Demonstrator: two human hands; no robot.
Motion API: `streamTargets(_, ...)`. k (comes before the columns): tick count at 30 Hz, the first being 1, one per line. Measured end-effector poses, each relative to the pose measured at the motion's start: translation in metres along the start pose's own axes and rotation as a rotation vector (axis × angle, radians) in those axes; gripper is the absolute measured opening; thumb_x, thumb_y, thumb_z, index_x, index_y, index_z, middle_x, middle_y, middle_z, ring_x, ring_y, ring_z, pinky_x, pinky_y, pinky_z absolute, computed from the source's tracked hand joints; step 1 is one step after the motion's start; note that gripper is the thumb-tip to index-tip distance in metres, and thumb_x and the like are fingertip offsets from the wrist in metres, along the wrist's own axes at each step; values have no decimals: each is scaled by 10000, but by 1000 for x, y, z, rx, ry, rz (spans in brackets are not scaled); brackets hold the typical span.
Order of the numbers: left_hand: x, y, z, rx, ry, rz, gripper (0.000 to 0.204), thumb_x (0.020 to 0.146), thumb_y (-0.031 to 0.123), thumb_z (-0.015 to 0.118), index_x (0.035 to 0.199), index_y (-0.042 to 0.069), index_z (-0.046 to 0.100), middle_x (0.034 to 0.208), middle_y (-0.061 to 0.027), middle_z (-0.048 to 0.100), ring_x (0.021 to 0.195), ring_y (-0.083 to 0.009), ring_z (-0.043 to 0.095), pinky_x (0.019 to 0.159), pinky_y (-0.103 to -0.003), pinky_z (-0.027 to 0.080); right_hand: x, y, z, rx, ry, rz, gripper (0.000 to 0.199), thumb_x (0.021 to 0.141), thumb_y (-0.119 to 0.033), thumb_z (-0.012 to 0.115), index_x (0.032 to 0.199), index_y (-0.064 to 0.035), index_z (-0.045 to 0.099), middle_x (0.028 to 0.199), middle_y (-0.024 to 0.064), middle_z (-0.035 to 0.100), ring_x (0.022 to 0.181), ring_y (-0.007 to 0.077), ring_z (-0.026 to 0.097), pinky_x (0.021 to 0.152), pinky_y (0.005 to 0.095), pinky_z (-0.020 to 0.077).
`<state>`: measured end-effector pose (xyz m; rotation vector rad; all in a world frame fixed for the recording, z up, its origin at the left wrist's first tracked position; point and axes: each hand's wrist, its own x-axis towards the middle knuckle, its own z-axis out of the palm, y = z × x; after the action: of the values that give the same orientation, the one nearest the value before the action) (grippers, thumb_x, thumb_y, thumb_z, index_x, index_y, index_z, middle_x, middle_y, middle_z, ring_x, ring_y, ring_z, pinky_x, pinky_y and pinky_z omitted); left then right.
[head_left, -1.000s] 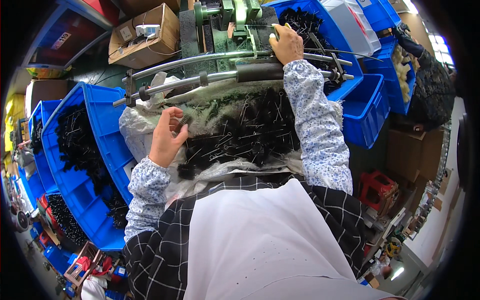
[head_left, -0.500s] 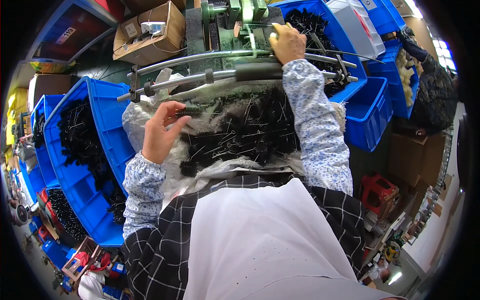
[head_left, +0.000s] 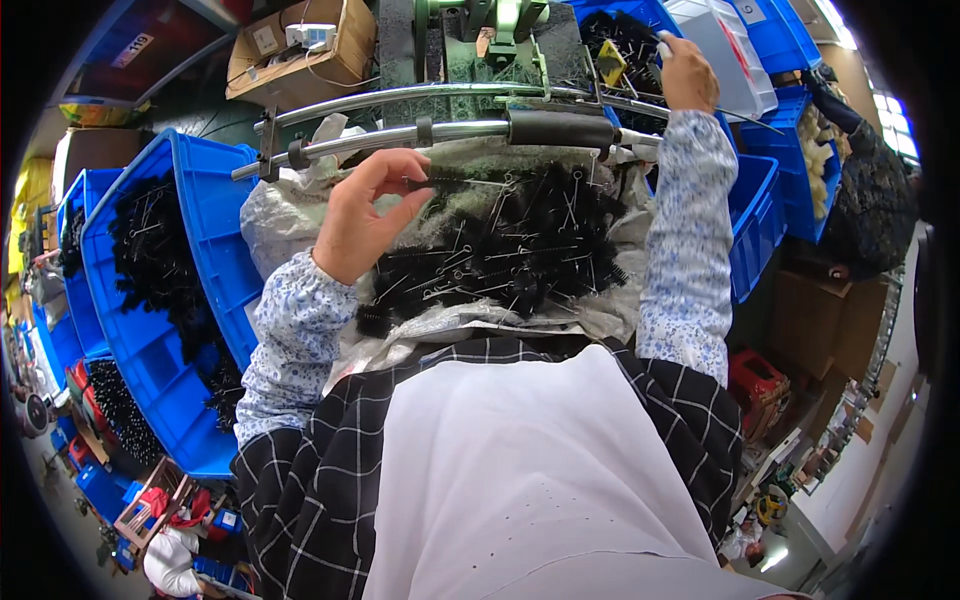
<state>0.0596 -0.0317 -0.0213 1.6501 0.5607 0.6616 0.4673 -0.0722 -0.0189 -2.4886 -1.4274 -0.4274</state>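
My left hand [head_left: 375, 210] pinches a small black-bristled wire brush [head_left: 445, 183] between thumb and fingertips, its thin metal stem pointing right. It hovers over a pile of similar brushes [head_left: 500, 255] with looped wire ends, lying on a whitish plastic sheet [head_left: 275, 220] in front of me. My right hand [head_left: 690, 75] is at the upper right, over a blue bin [head_left: 625, 12] of dark brushes. Its fingers are curled in toward the bin, and whatever they hold is too small to make out. A yellow piece [head_left: 610, 62] shows beside them.
A metal machine [head_left: 500, 50] stands ahead, with steel rods [head_left: 370, 140] and a black roller [head_left: 560, 130] across its front. Large blue bins [head_left: 215, 240] with black brushes are at the left. A cardboard box [head_left: 345, 55] sits upper left; another blue bin [head_left: 760, 220] stands right.
My right hand has left the machine's lit area and moved right, over the bin. My left hand, still pinching the brush, has moved right and slightly up.
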Motion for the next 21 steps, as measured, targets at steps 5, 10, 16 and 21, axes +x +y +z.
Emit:
streamTargets(5,21,-7,38,18,109,138,207,742,-84,612,916,-16,523,994,-104,575,871,-154,595,755,-260,505,-81,-113,-63,528,-478,-211,308,832,-262,603,1062,-56,592,932,127,630,826,242,614,744,325,481)
streamTargets(10,13,-5,40,39,148,97,198,735,-98,589,893,-7,511,985,-106,575,850,-167,599,742,-259,501,-120,-156,-61,851,-490,-403,202,839,-187,556,985,-61,613,869,146,628,806,325,598,701,377,474)
streamTargets(16,-8,-15,25,257,112,97,283,735,-74,608,986,14,509,958,-104,573,807,-172,595,707,-263,497,-122,-170,-59,782,-842,-409,271,804,-128,578,1058,-35,575,867,177,628,795,331,610,709,380,477)
streamTargets(21,-16,-14,18,430,43,28,383,735,21,655,1075,30,479,934,-117,583,847,-238,588,749,-310,477,-94,-141,-24,411,-322,-432,240,832,-80,503,1046,-92,610,854,125,646,761,261,631,642,355,506)
